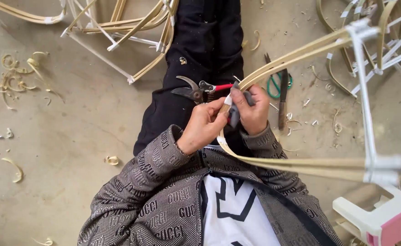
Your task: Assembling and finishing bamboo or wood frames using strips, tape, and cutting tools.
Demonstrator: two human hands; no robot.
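Note:
My left hand (203,127) pinches the bend of a bundle of pale bamboo strips (296,164) over my lap. My right hand (254,113) grips the same bend and holds a grey roll of tape (234,115) against it. The strips loop out to the right, where white tape wraps (382,169) tie them to a white crossbar (363,91). Red-handled pruning shears (196,89) lie on my black trouser leg, just above my hands.
Another taped bamboo frame (127,27) lies at the top left. Green-handled scissors (278,84) and a knife (282,100) rest on the concrete floor right of my leg. Bamboo shavings (20,73) litter the left. A white and pink plastic stool (385,218) sits bottom right.

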